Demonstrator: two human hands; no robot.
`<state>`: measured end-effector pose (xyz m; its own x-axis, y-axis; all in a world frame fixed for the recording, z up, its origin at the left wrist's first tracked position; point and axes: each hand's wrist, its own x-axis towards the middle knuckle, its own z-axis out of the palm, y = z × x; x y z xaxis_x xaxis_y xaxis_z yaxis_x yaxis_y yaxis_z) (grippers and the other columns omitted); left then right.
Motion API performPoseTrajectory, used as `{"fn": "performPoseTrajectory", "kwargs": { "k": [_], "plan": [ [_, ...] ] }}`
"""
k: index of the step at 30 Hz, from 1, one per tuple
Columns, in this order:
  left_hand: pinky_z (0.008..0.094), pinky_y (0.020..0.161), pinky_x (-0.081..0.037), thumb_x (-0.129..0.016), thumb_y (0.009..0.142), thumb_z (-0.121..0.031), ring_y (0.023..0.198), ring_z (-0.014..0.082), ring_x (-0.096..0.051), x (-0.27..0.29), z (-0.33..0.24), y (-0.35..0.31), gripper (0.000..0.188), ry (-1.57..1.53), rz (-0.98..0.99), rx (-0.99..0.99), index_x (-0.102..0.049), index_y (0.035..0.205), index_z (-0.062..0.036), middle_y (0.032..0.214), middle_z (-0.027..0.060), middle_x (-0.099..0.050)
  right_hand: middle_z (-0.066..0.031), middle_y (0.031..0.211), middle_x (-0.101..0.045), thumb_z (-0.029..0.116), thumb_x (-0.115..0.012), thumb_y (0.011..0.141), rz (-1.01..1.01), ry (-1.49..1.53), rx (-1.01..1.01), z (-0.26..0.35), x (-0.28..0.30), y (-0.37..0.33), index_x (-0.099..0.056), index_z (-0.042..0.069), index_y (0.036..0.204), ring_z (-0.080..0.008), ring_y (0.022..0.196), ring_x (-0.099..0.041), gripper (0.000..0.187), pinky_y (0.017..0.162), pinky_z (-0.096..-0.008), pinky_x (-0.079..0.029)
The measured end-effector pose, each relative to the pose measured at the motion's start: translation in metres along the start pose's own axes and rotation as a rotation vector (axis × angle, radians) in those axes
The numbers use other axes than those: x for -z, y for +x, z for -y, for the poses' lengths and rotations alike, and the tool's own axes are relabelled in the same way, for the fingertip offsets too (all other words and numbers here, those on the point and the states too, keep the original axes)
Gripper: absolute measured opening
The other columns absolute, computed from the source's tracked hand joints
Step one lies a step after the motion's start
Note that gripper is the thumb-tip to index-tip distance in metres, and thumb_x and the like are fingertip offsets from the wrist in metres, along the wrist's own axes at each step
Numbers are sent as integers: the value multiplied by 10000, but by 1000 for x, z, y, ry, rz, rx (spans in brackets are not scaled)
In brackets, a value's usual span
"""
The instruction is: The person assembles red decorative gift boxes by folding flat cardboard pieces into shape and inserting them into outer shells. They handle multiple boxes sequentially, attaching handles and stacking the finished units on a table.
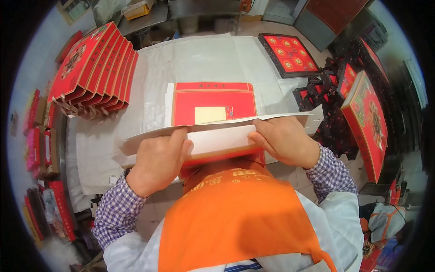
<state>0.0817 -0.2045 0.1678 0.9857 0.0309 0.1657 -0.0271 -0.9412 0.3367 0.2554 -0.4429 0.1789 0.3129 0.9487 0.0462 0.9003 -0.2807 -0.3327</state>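
A cardboard box blank, white inside and red outside, is held partly folded in front of my body. My left hand pinches its left part, thumb on the near white flap and fingers behind. On the right, my right hand grips the same blank with its thumb at the white flap's end. Both hands are closed on the cardboard, and some fingertips are hidden. Just beyond lies flat red cardboard with gold lines and a pale yellow panel; I cannot tell whether it is joined to the held piece.
Several red carrier boxes with ribbon handles stand in a row on the pale-covered table, far left. A black-edged tray of red packets lies far right. More black trays and a red box are at the right edge.
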Motion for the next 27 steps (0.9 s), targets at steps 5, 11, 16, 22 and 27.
{"fn": "performPoseTrajectory", "kwargs": {
  "k": [5, 11, 16, 22, 27],
  "plan": [
    [474, 535, -467, -557, 936, -184, 560, 361, -599, 8, -2, 2, 292, -21, 186, -11, -553, 1175, -17, 623, 170, -613, -222, 704, -619, 329, -470, 1000, 286, 138, -38, -6, 5, 4, -564, -35, 980, -391, 662, -616, 376, 597, -472, -480],
    [435, 561, -474, -571, 917, -187, 619, 312, -617, -2, 8, 5, 280, 58, 116, 35, -562, 1158, -45, 703, 115, -617, -248, 789, -634, 277, -486, 968, 249, 167, -95, -10, -2, 10, -561, -55, 1036, -407, 724, -625, 347, 652, -468, -490],
    [352, 605, -471, -653, 819, -208, 659, 224, -588, -12, 17, -4, 360, 196, -209, -283, -606, 1154, -83, 803, 24, -545, -261, 863, -637, 263, -500, 952, 342, 214, -188, -8, 4, 9, -574, -50, 1089, -418, 779, -627, 350, 698, -450, -502],
    [415, 611, -495, -652, 843, -308, 696, 307, -628, 0, 9, -10, 444, -37, 114, -108, -577, 1221, -87, 813, 94, -628, -262, 1051, -624, 229, -468, 963, 362, 253, -127, -3, 4, 15, -534, -15, 1249, -425, 963, -598, 382, 842, -442, -479],
    [451, 597, -492, -621, 888, -351, 709, 346, -630, 6, 9, -5, 473, -77, 170, -16, -522, 1253, -68, 814, 140, -641, -220, 1093, -620, 201, -599, 897, 251, 26, -187, 17, 3, 17, -535, 30, 1272, -372, 975, -617, 417, 840, -418, -499]
  ]
}}
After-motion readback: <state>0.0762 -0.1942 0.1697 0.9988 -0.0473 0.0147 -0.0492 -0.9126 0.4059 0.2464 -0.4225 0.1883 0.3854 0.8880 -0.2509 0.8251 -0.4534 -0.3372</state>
